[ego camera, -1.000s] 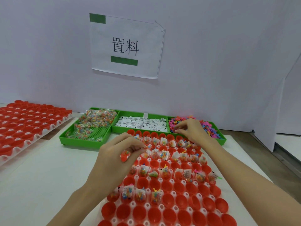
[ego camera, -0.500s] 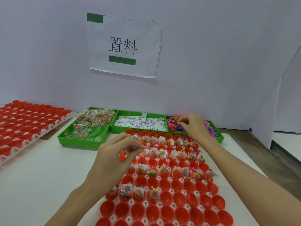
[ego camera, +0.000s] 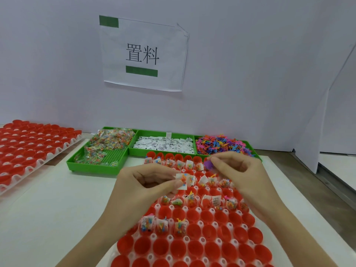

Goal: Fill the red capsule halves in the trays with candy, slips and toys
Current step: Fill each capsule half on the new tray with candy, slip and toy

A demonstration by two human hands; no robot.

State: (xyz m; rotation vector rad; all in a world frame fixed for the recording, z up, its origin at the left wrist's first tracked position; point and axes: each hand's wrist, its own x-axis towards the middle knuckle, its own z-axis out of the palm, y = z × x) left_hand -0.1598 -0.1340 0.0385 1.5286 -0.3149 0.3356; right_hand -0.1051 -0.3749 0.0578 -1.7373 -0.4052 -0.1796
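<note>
Left hand pinches candy packet — right hand pinches purple toy.

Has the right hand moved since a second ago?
Yes. The right hand has pulled back from the toy bin toward the person, now pinching a purple toy above the capsule tray.

On the white wall ahead of me hangs a paper sign printed with two large black characters, 置料, with a green strip at its top left corner and another beneath the characters. The white slips in the middle green bin carry black print too small to read.
</note>
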